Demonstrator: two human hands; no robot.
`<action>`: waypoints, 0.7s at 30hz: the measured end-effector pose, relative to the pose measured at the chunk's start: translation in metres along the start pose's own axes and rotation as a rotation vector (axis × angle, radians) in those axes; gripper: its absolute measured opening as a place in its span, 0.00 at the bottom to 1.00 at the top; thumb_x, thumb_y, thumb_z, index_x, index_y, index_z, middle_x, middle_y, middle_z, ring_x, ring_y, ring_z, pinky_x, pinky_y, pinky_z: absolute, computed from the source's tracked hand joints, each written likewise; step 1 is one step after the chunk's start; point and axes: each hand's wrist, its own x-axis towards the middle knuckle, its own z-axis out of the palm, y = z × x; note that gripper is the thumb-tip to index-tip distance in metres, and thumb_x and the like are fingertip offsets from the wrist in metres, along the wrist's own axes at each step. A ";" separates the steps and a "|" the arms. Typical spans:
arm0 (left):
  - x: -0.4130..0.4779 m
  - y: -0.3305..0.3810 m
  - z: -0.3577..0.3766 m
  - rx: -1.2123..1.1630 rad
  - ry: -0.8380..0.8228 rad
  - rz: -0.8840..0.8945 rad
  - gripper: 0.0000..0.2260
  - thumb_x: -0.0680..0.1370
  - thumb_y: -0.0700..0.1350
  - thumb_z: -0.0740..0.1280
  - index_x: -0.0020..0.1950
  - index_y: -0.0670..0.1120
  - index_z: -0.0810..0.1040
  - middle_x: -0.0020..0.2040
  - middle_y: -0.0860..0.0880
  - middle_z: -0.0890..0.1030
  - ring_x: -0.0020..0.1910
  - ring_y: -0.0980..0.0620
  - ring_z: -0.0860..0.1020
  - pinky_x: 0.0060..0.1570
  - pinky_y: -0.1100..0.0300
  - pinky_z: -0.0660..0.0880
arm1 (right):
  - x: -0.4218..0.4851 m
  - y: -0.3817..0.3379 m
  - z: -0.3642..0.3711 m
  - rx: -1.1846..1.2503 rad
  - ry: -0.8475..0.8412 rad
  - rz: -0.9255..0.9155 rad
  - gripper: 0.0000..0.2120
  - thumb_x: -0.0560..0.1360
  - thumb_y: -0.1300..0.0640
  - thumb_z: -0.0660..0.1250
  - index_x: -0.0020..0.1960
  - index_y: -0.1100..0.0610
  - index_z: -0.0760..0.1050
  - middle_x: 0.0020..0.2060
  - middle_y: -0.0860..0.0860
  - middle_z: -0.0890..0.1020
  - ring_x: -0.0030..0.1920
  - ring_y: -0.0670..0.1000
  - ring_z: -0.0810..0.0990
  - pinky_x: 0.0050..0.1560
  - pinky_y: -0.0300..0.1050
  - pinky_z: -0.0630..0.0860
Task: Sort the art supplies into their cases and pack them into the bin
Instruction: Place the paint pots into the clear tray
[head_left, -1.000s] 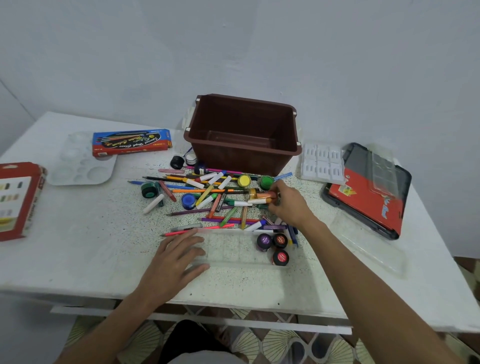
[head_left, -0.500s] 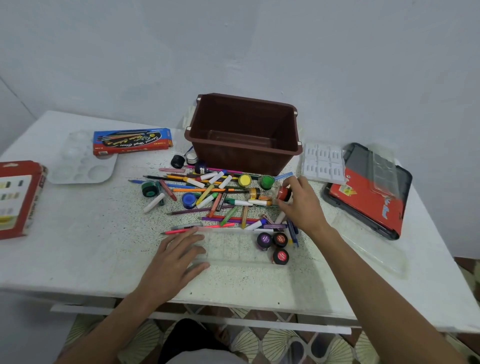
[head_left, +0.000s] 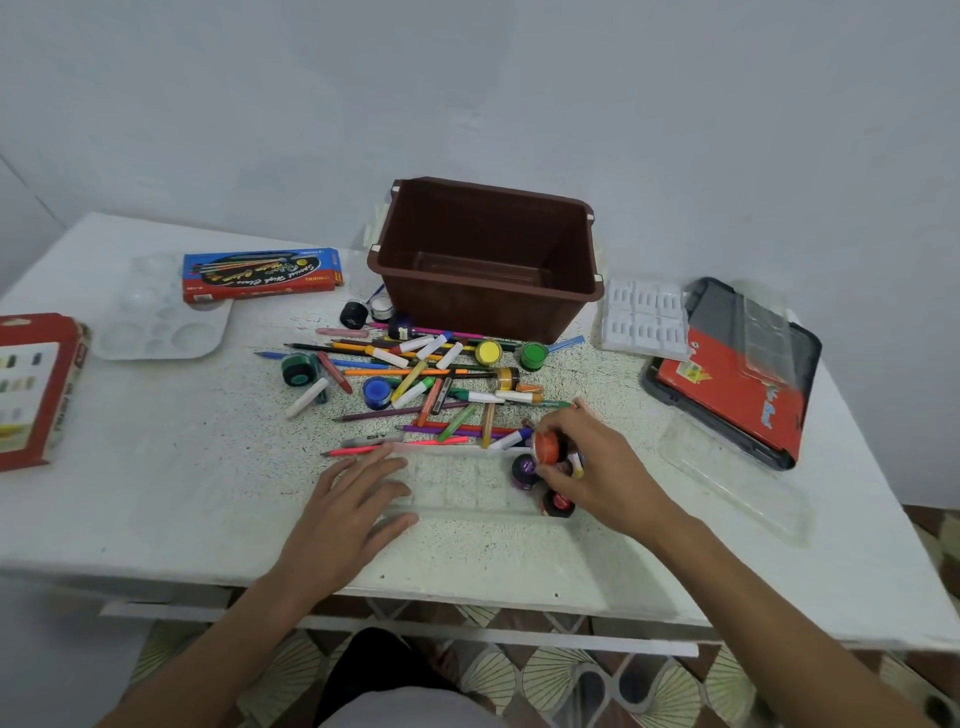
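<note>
R hand pinches a small round paint pot, orange-red lid facing the camera, just over the right end of the clear tray at the front of the table. L hand lies flat on the tray, fingers straight. Pot's body is hidden by fingers; tray cells barely show.

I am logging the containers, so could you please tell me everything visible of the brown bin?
The brown bin is a dark plastic tub, rectangular, with walls tapering downward and a rolled rim bearing small white tabs at two corners. It stands upright and open at the table's far side, nothing visible inside. The left hand and right hand do not touch it; loose pens and paint pots lie by its front wall.
</note>
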 end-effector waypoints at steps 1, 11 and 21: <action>0.000 0.000 0.000 0.000 -0.001 0.001 0.15 0.79 0.58 0.62 0.53 0.49 0.81 0.66 0.51 0.77 0.75 0.54 0.63 0.68 0.52 0.62 | -0.004 0.000 0.002 -0.020 -0.022 -0.008 0.15 0.74 0.57 0.73 0.57 0.48 0.72 0.51 0.46 0.76 0.48 0.44 0.74 0.51 0.42 0.74; -0.001 0.000 0.000 0.005 -0.019 -0.015 0.16 0.79 0.58 0.62 0.53 0.49 0.81 0.68 0.51 0.76 0.76 0.53 0.63 0.69 0.52 0.62 | -0.021 -0.001 0.021 -0.139 -0.145 -0.081 0.19 0.75 0.59 0.69 0.65 0.55 0.75 0.54 0.51 0.70 0.48 0.49 0.73 0.47 0.36 0.71; -0.001 -0.001 0.001 0.003 -0.031 -0.023 0.16 0.80 0.58 0.61 0.54 0.49 0.81 0.68 0.51 0.76 0.76 0.53 0.63 0.69 0.54 0.60 | -0.025 0.002 0.032 -0.241 -0.133 -0.134 0.16 0.74 0.63 0.66 0.62 0.57 0.77 0.51 0.53 0.71 0.48 0.49 0.68 0.48 0.37 0.65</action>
